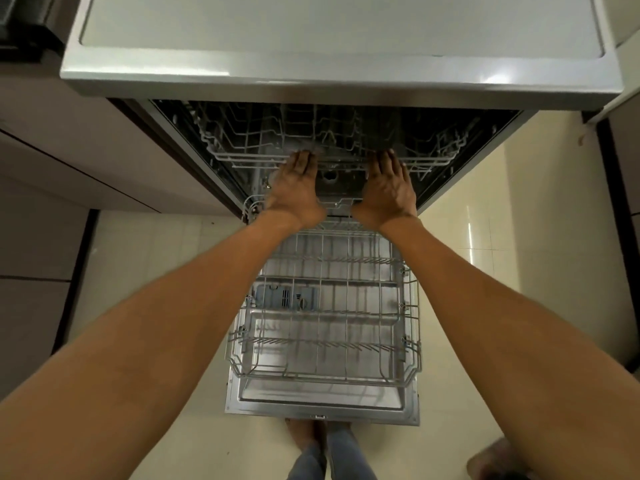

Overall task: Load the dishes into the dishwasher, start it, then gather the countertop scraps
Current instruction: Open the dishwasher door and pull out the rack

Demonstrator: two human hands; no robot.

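This is a home kitchen, seen from above by someone standing at an open dishwasher (322, 237). The appliance sits built in under a pale table (339, 36) with a brushed metal front edge, and its door (322, 407) lies folded down over the floor. A wire lower rack (325, 327) is pulled out onto the door, and a wire upper rack (329, 147) sits in the dark tub. Flat, brownish cabinet fronts (52, 174) flank it on the left, and glossy cream tiles (519, 237) cover the floor. A dark edge at the top left corner may be a hob, though it is too blurred to tell.
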